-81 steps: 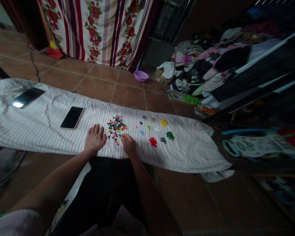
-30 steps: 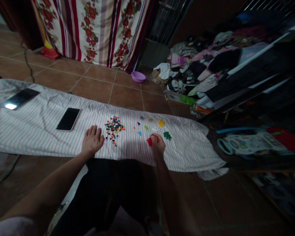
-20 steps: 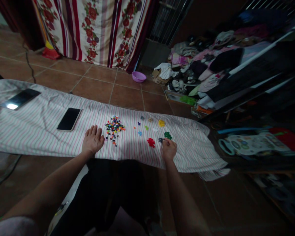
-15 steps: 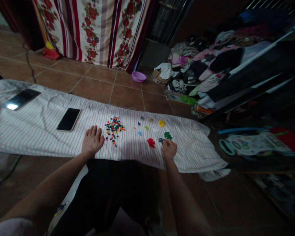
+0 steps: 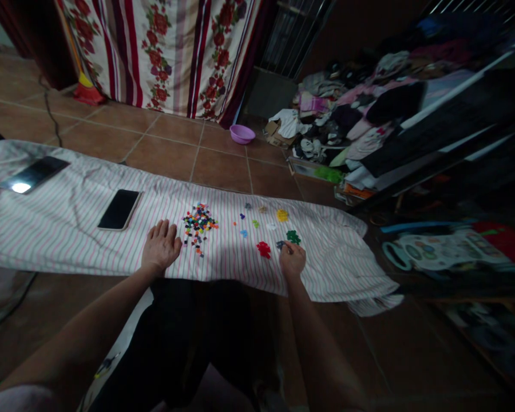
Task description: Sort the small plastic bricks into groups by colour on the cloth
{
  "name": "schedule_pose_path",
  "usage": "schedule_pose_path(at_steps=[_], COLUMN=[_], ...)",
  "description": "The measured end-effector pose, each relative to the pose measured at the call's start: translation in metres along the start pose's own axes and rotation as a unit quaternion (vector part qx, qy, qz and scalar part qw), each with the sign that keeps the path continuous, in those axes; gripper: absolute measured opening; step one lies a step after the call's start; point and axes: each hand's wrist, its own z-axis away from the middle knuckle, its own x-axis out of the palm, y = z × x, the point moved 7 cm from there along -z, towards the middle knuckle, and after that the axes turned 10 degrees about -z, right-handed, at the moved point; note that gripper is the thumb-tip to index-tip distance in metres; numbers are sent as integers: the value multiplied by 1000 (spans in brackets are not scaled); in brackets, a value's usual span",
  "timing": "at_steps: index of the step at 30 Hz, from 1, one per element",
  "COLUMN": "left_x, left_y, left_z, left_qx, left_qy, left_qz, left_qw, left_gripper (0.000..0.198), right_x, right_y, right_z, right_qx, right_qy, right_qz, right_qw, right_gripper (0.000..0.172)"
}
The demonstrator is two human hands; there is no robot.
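Palm down on the striped cloth (image 5: pixel 223 260), my left hand (image 5: pixel 162 245) lies flat with fingers stretched out. It rests just left of a mixed pile of small coloured pieces (image 5: pixel 200 218). My right hand (image 5: pixel 292 258) has its fingers pinched together at a small dark grey group of pieces (image 5: pixel 280 244). Whatever sits between those fingertips is too small to make out. Close around it are a red group (image 5: pixel 264 249) and a green group (image 5: pixel 293 236). Farther back lie yellow pieces (image 5: pixel 282 215), white pieces (image 5: pixel 271 226) and light blue pieces (image 5: pixel 244 233).
A phone (image 5: pixel 120 209) lies left of my left hand, and a second dark device (image 5: pixel 38 171) reflects light at the far left. Beyond the cloth, a purple basin (image 5: pixel 242 134) stands on the tiled floor. Heaped clothes (image 5: pixel 326 117) and a shelf are on the right.
My right hand has shifted slightly left over the dark grey pieces, fingers still pinched. The left hand stays in place.
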Motion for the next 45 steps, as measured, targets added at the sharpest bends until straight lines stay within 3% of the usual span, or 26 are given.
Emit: schedule_pose_path(at_steps=[9, 15, 19, 23, 28, 33, 38, 45], left_x=[1, 2, 4, 5, 6, 6, 4, 4], left_y=[-2, -1, -1, -1, -2, -2, -2, -2], left_z=[0, 0, 0, 0, 0, 0, -1, 0], left_qx=[-9, -2, 3, 0, -5, -6, -2, -4], left_qy=[2, -5, -9, -8, 0, 8, 14, 25], left_qz=[10, 2, -20, -21, -10, -15, -21, -8], left_qw=[1000, 1000, 1000, 1000, 1000, 1000, 1000, 1000], left_gripper=[45, 48, 49, 49, 47, 46, 45, 46], right_x=[-2, -7, -10, -2, 23, 63, 100, 121], right_y=[5, -2, -22, -58, -113, -154, -174, -190], right_z=[3, 6, 10, 15, 33, 70, 105, 119], right_qx=[9, -30, -58, -87, -101, -102, -83, -92], right_qy=[5, 39, 73, 67, -7, -142, -242, -277], right_qz=[-13, -42, -74, -100, -147, -200, -214, -209], right_qw=[1000, 998, 993, 989, 984, 964, 943, 933], right_gripper=[32, 30, 32, 31, 31, 31, 27, 27])
